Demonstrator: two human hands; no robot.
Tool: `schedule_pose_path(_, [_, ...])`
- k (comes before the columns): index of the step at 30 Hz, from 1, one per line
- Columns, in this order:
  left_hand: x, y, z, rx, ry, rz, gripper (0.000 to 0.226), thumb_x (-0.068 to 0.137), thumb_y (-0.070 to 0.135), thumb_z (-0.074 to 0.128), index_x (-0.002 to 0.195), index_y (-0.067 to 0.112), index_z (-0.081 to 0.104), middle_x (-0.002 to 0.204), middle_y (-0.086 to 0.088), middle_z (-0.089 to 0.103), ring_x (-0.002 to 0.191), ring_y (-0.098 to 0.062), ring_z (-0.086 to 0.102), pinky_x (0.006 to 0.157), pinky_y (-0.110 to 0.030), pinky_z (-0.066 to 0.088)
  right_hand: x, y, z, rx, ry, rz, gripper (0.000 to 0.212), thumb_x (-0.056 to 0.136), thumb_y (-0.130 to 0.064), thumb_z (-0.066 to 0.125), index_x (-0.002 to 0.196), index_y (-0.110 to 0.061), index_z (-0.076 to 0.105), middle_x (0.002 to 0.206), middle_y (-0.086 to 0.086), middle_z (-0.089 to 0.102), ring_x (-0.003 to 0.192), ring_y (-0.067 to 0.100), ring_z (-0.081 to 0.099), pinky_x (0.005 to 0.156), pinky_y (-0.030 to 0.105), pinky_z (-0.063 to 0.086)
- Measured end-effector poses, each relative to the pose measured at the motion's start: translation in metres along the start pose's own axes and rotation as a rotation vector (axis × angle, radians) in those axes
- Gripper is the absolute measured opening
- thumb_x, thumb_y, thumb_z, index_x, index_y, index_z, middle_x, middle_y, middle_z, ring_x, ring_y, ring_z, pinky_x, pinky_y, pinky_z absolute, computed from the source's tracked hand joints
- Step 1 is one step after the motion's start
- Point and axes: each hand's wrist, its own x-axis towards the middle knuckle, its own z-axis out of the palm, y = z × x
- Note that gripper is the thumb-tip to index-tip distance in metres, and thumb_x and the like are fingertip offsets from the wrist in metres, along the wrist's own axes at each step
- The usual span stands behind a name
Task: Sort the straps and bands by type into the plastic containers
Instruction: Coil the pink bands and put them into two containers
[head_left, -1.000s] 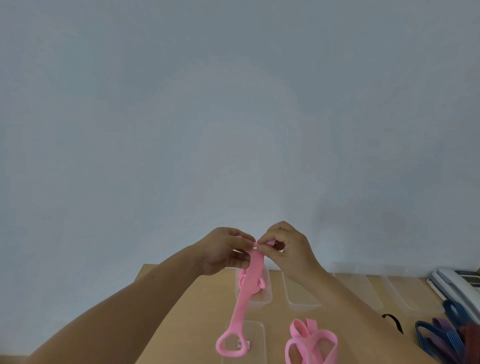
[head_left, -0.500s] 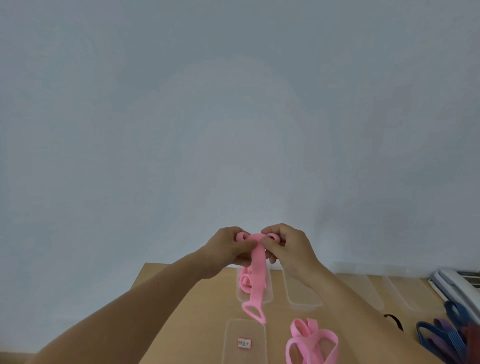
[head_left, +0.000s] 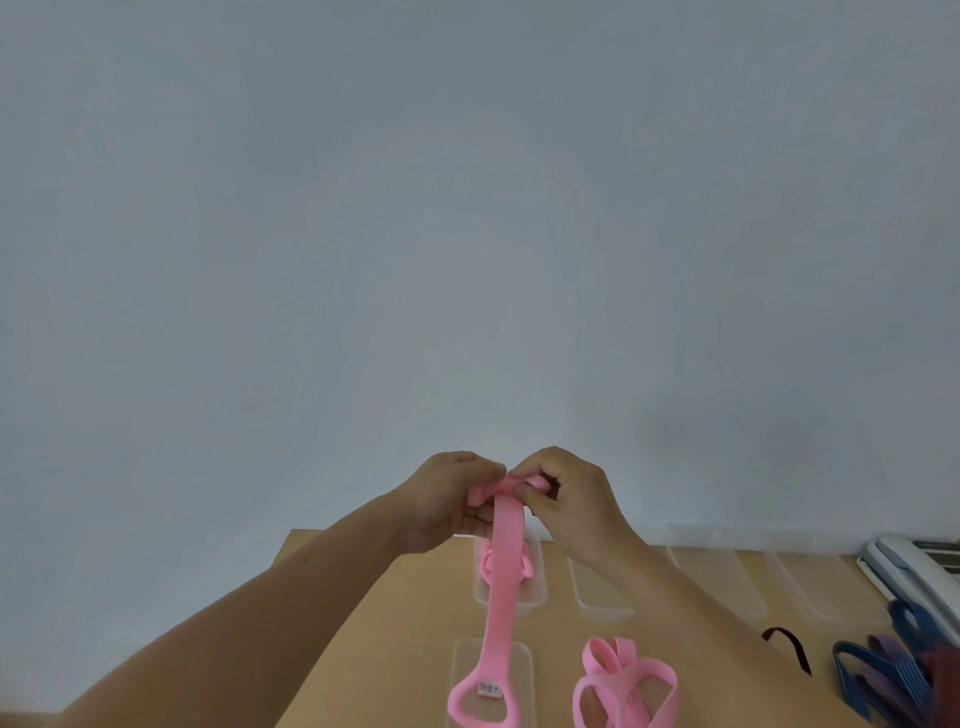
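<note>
Pale blue-grey wall fills most of the view, and a wooden surface (head_left: 363, 613) shows only along the bottom. Just below centre, the left hand (head_left: 447, 499) and right hand (head_left: 571, 499) meet in the air. Each pinches the folded top end of a pink strap (head_left: 504, 587) with curled fingers. The strap hangs toward 6 o'clock, and its loop end dangles over a clear labelled lid or tray (head_left: 519, 660).

The step looks like rolling the strap into a coil. Tight, even turns from the top, with the hanging tail fed upward, should make a bundle that fits the container (head_left: 537, 587) directly behind. That container already holds coiled pink straps (head_left: 485, 564). The rubbery strap will probably spring open if the pinch slackens.

More pink bands (head_left: 623, 686) lie at 5 o'clock. A black strap (head_left: 787, 644) and blue and purple bands (head_left: 883, 675) sit toward 4 o'clock. Empty clear containers (head_left: 597, 592) line the far edge, beside a white device (head_left: 909, 566). The hanging tail could snag the container's rim.
</note>
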Motion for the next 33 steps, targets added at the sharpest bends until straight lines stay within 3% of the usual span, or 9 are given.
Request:
schedule_pose_path(2, [0.001, -0.003, 0.000, 0.005, 0.007, 0.010, 0.006, 0.096, 0.006, 0.057, 0.095, 0.001, 0.057, 0.071, -0.009, 0.066, 0.069, -0.025, 0.069, 0.064, -0.033, 0.057, -0.001, 0.002, -0.001, 0.003, -0.008, -0.006, 0.026, 0.084, 0.000, 0.070, 0.084, -0.026, 0.071, 0.087, -0.011, 0.068, 0.081, 0.009, 0.064, 0.076, 0.031, 0.055])
schedule_pose_path(5, [0.003, -0.005, -0.001, -0.031, 0.024, 0.035, 0.015, 0.090, 0.003, 0.067, 0.101, 0.002, 0.056, 0.065, -0.005, 0.064, 0.069, -0.022, 0.069, 0.064, -0.031, 0.056, -0.001, -0.002, -0.010, 0.184, -0.078, 0.158, 0.025, 0.084, -0.003, 0.070, 0.086, -0.028, 0.072, 0.088, -0.001, 0.072, 0.075, 0.017, 0.067, 0.078, 0.035, 0.057])
schedule_pose_path(9, [0.009, -0.006, -0.002, 0.068, 0.054, 0.121, 0.025, 0.088, 0.002, 0.069, 0.109, 0.000, 0.055, 0.090, -0.015, 0.071, 0.080, -0.027, 0.071, 0.073, -0.036, 0.057, 0.003, -0.009, -0.016, 0.366, -0.070, 0.274, 0.007, 0.091, -0.015, 0.066, 0.094, -0.018, 0.071, 0.093, 0.003, 0.072, 0.071, 0.020, 0.068, 0.079, 0.036, 0.058])
schedule_pose_path(14, [0.014, -0.008, -0.001, 0.224, 0.083, 0.230, 0.022, 0.087, -0.005, 0.067, 0.107, -0.001, 0.059, 0.099, -0.015, 0.067, 0.081, -0.024, 0.072, 0.070, -0.032, 0.057, 0.004, -0.011, -0.018, 0.432, -0.165, 0.433, 0.022, 0.097, -0.022, 0.059, 0.096, -0.001, 0.067, 0.090, 0.021, 0.072, 0.064, 0.023, 0.066, 0.061, 0.033, 0.054])
schedule_pose_path(21, [0.013, -0.015, -0.004, 0.061, -0.007, 0.068, 0.031, 0.088, 0.003, 0.068, 0.116, -0.006, 0.061, 0.115, -0.027, 0.067, 0.099, -0.037, 0.069, 0.093, -0.045, 0.055, 0.006, -0.006, -0.018, 0.343, -0.093, 0.317, 0.007, 0.089, -0.008, 0.069, 0.095, -0.009, 0.071, 0.073, 0.007, 0.071, 0.065, 0.018, 0.064, 0.062, 0.028, 0.053])
schedule_pose_path(26, [0.008, -0.012, -0.005, 0.089, -0.042, 0.039, 0.028, 0.090, 0.004, 0.062, 0.117, -0.001, 0.065, 0.105, -0.018, 0.072, 0.086, -0.027, 0.069, 0.079, -0.036, 0.058, 0.005, -0.010, -0.013, 0.331, -0.091, 0.288, 0.005, 0.088, -0.010, 0.070, 0.093, -0.010, 0.071, 0.073, 0.002, 0.069, 0.059, 0.011, 0.063, 0.059, 0.029, 0.051])
schedule_pose_path(28, [0.008, -0.011, -0.005, 0.063, -0.056, 0.029, 0.028, 0.091, 0.002, 0.058, 0.118, -0.001, 0.065, 0.097, -0.013, 0.069, 0.083, -0.024, 0.067, 0.079, -0.036, 0.056, 0.005, -0.012, -0.014, 0.317, -0.110, 0.269, 0.008, 0.086, -0.017, 0.074, 0.091, -0.012, 0.072, 0.073, 0.002, 0.069, 0.059, 0.011, 0.062, 0.059, 0.029, 0.050])
schedule_pose_path(31, [0.007, -0.009, -0.006, 0.017, -0.099, -0.010, 0.032, 0.091, 0.001, 0.055, 0.121, 0.002, 0.066, 0.096, -0.011, 0.064, 0.080, -0.023, 0.063, 0.079, -0.034, 0.055, 0.005, -0.016, -0.016, 0.281, -0.121, 0.241, 0.032, 0.072, -0.043, 0.078, 0.088, -0.015, 0.074, 0.081, 0.007, 0.070, 0.062, 0.011, 0.063, 0.059, 0.024, 0.050])
schedule_pose_path(33, [0.006, -0.007, -0.005, -0.013, -0.127, -0.018, 0.033, 0.090, 0.000, 0.055, 0.121, 0.004, 0.068, 0.098, -0.010, 0.065, 0.081, -0.022, 0.064, 0.079, -0.034, 0.055, 0.005, -0.015, -0.016, 0.254, -0.101, 0.209, 0.025, 0.075, -0.040, 0.077, 0.087, -0.019, 0.074, 0.084, 0.005, 0.070, 0.064, 0.009, 0.063, 0.061, 0.019, 0.048])
